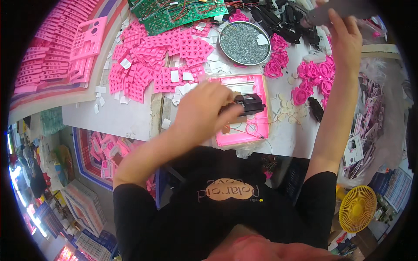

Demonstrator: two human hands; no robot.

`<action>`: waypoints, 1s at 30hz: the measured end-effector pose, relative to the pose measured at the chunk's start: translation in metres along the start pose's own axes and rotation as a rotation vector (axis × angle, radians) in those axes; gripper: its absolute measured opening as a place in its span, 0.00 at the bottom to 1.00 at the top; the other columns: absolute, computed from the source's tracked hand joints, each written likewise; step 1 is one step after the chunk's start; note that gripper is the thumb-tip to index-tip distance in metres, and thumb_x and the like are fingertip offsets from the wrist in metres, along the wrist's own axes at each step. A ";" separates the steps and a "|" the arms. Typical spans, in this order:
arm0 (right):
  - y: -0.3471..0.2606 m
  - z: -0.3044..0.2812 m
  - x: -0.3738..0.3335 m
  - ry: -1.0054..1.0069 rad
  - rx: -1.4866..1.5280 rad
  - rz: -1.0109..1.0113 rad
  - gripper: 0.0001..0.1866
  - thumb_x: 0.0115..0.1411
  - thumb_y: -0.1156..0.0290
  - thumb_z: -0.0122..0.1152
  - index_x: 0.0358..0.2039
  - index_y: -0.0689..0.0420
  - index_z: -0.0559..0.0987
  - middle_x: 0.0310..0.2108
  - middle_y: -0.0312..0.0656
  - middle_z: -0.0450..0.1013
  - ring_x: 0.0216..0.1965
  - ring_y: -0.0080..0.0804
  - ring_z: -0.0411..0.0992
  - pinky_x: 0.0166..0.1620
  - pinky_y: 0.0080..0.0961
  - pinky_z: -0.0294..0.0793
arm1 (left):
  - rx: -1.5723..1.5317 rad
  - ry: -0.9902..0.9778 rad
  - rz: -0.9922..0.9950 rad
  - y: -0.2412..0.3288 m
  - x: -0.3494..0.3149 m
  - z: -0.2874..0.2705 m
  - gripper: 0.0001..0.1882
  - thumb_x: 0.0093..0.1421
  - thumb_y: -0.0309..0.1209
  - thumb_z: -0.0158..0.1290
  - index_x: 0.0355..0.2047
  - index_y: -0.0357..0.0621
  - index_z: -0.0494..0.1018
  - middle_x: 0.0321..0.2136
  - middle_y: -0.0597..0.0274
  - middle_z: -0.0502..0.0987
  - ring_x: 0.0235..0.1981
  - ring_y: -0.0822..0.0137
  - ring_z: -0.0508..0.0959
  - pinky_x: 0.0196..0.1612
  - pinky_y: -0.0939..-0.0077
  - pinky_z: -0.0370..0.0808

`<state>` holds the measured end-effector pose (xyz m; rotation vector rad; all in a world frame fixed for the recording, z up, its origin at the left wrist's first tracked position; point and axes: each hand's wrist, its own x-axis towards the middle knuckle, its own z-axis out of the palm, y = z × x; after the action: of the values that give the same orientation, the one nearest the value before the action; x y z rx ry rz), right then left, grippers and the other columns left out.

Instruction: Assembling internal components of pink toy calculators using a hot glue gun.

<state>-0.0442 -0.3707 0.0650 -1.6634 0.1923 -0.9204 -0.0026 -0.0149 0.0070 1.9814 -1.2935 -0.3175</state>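
My left hand (207, 106) is closed over a pink plastic housing (237, 138), its thumb and fingers at a black boxy plastic part (251, 105) lying in that housing. Part of the black piece is hidden behind the fingers. A thin wire runs along the housing's near side. At the far right, my right hand (346, 35) is raised and wrapped round a dark grey, thick-bodied hand tool (335, 14), which is cut off by the picture's edge. A round metal dish of small screws (244, 43) stands just beyond the housing.
Pink button pieces (137, 71) and white tabs lie heaped at the left, with green circuit boards (178, 17) behind. Pink ring parts (311, 78) and black plastic parts (278, 19) spread across the right. Stacked pink housings (56, 52) stand far left; a yellow basket (358, 209) is below right.
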 end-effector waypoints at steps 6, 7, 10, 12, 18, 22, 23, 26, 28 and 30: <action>-0.024 0.050 -0.060 -0.367 0.468 0.035 0.22 0.65 0.71 0.57 0.58 0.60 0.68 0.39 0.40 0.74 0.41 0.33 0.73 0.45 0.30 0.75 | 0.288 0.162 0.067 0.000 -0.031 0.034 0.24 0.50 0.38 0.69 0.46 0.49 0.75 0.40 0.67 0.78 0.42 0.62 0.75 0.49 0.57 0.60; -0.022 0.056 -0.070 -0.351 0.447 0.043 0.23 0.65 0.68 0.56 0.59 0.58 0.66 0.35 0.41 0.72 0.39 0.37 0.71 0.42 0.31 0.74 | 0.267 0.159 0.077 -0.003 -0.030 0.036 0.24 0.49 0.38 0.69 0.46 0.50 0.75 0.41 0.67 0.78 0.42 0.63 0.75 0.49 0.57 0.59; -0.045 0.084 -0.113 -0.376 0.627 0.070 0.23 0.63 0.65 0.61 0.55 0.56 0.66 0.26 0.37 0.70 0.28 0.30 0.68 0.33 0.29 0.70 | 0.206 0.148 0.089 -0.013 -0.029 0.037 0.26 0.49 0.38 0.69 0.48 0.50 0.74 0.41 0.66 0.78 0.42 0.63 0.75 0.48 0.59 0.57; -0.048 0.094 -0.133 -0.380 0.589 0.003 0.20 0.63 0.65 0.62 0.50 0.55 0.67 0.22 0.35 0.67 0.23 0.28 0.65 0.30 0.30 0.69 | 0.167 0.131 0.082 -0.017 -0.029 0.036 0.26 0.49 0.37 0.68 0.48 0.50 0.74 0.41 0.67 0.78 0.41 0.63 0.75 0.47 0.59 0.57; -0.047 0.111 -0.161 -0.378 0.540 0.081 0.17 0.62 0.64 0.65 0.43 0.54 0.67 0.18 0.32 0.65 0.19 0.26 0.65 0.27 0.29 0.67 | 0.171 0.182 0.121 -0.025 -0.033 0.042 0.28 0.47 0.40 0.69 0.47 0.49 0.74 0.40 0.68 0.77 0.40 0.65 0.74 0.49 0.57 0.59; -0.043 0.114 -0.161 -0.426 0.554 0.077 0.16 0.62 0.65 0.65 0.43 0.54 0.67 0.18 0.33 0.65 0.19 0.26 0.65 0.25 0.28 0.67 | 0.170 0.189 0.121 -0.026 -0.034 0.044 0.27 0.47 0.40 0.69 0.47 0.49 0.74 0.40 0.68 0.77 0.40 0.65 0.74 0.50 0.57 0.59; -0.042 0.115 -0.161 -0.434 0.546 0.069 0.16 0.62 0.65 0.65 0.43 0.54 0.67 0.18 0.33 0.65 0.19 0.26 0.65 0.25 0.28 0.66 | 0.164 0.190 0.120 -0.026 -0.034 0.044 0.27 0.47 0.40 0.69 0.47 0.49 0.75 0.40 0.68 0.77 0.40 0.65 0.74 0.50 0.57 0.59; -0.040 0.115 -0.161 -0.446 0.523 0.050 0.16 0.63 0.66 0.64 0.42 0.55 0.66 0.18 0.33 0.65 0.19 0.26 0.65 0.25 0.28 0.66 | 0.149 0.193 0.115 -0.027 -0.034 0.044 0.26 0.47 0.41 0.68 0.46 0.49 0.75 0.40 0.68 0.77 0.40 0.65 0.74 0.51 0.57 0.59; -0.041 0.116 -0.162 -0.447 0.509 0.049 0.16 0.63 0.66 0.64 0.42 0.55 0.66 0.18 0.33 0.65 0.19 0.26 0.65 0.25 0.28 0.67 | 0.143 0.194 0.114 -0.027 -0.034 0.044 0.26 0.47 0.41 0.68 0.46 0.49 0.75 0.40 0.68 0.77 0.40 0.66 0.74 0.51 0.57 0.59; -0.042 0.117 -0.165 -0.415 0.476 0.030 0.16 0.62 0.66 0.65 0.42 0.55 0.66 0.18 0.33 0.66 0.19 0.26 0.65 0.25 0.28 0.68 | 0.138 0.193 0.117 -0.027 -0.034 0.044 0.26 0.47 0.40 0.68 0.46 0.49 0.75 0.40 0.68 0.77 0.41 0.66 0.75 0.51 0.57 0.59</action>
<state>-0.0935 -0.1743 0.0227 -1.3604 -0.2657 -0.5260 -0.0244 0.0015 -0.0489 1.9852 -1.3288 0.0201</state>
